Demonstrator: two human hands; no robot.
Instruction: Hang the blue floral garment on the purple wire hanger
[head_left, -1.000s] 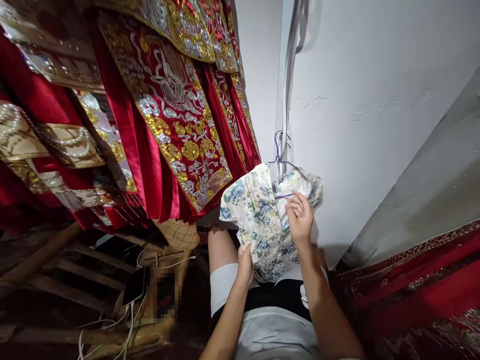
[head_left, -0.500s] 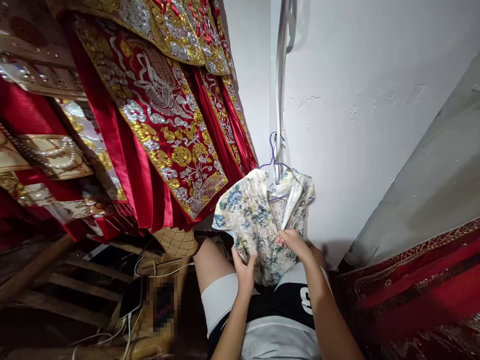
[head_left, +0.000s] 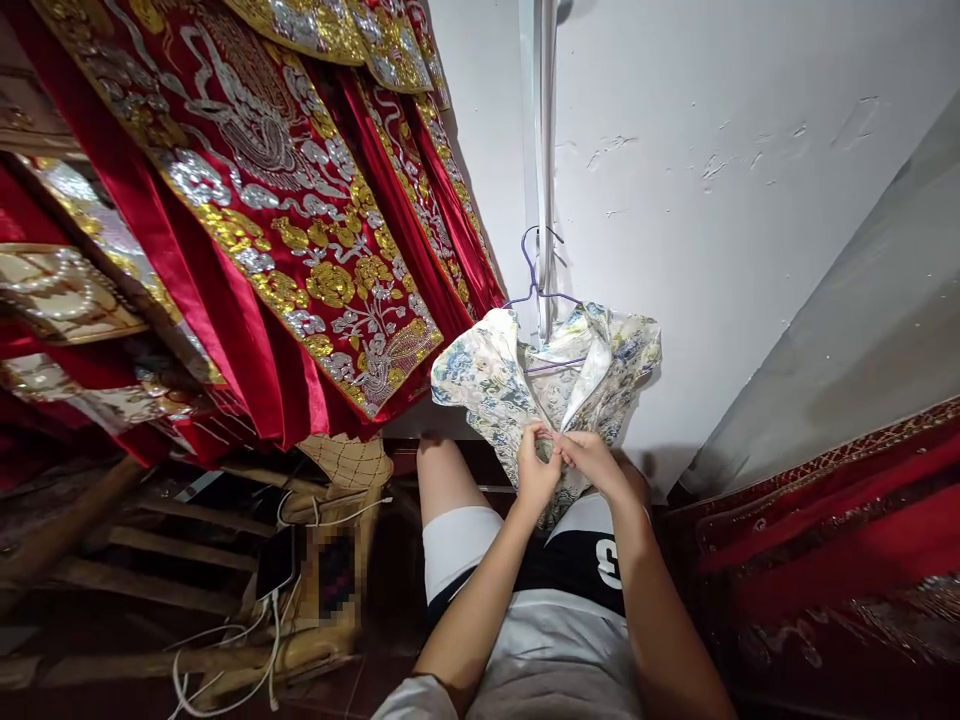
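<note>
Floral blouse hangs on a purple hanger against the white wall, red embroidered robes crowding its left edge. Left hand and right hand both pinch its front opening, touching.

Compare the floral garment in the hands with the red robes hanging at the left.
The floral garment is pale with blue flowers; the red robes carry gold and silver embroidery. The garment looks small beside the robes. Both hands pinch the garment; the robes go untouched. Both hang.
</note>
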